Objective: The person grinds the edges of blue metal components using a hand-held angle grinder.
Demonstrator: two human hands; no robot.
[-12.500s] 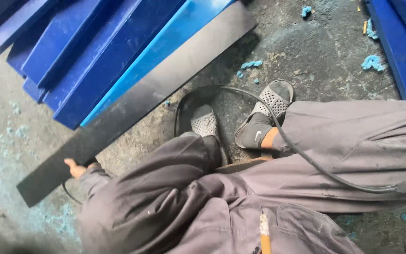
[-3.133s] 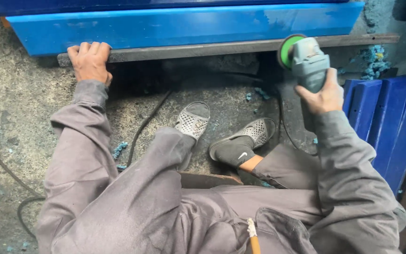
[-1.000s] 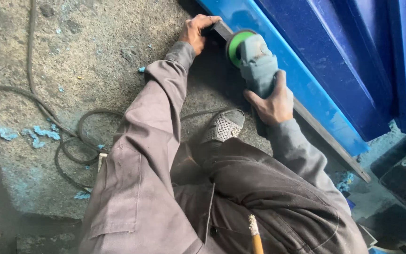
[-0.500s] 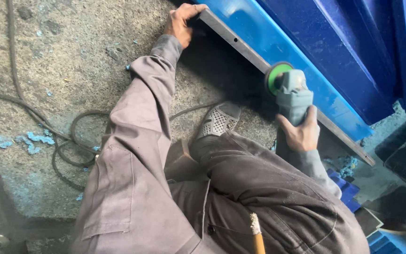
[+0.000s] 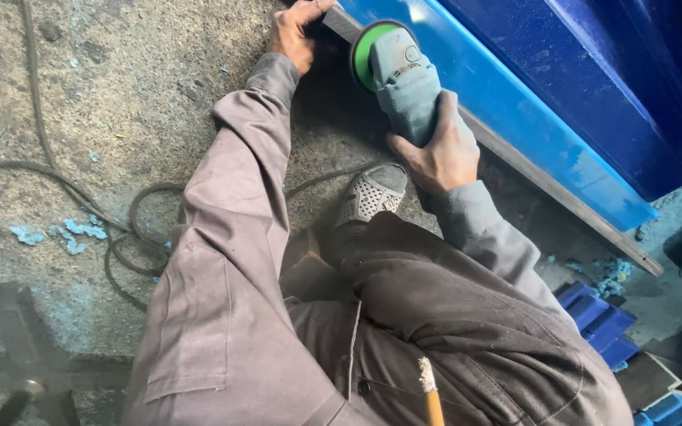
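A black power cable (image 5: 80,205) lies coiled on the concrete floor (image 5: 120,95) at 9 o'clock, among pale blue chips (image 5: 65,230). The left hand (image 5: 294,35), at 12 o'clock, presses on the end of a dark metal bar (image 5: 546,185), fingers curled over its edge. The right hand (image 5: 436,150), at 1 o'clock, has its fingers clamped around the grey body of an angle grinder (image 5: 400,71). The grinder's green disc guard (image 5: 366,49) sits against the bar, which runs toward 4 o'clock along a blue panel (image 5: 515,102). A perforated grey shoe (image 5: 371,196) rests just below the grinder.
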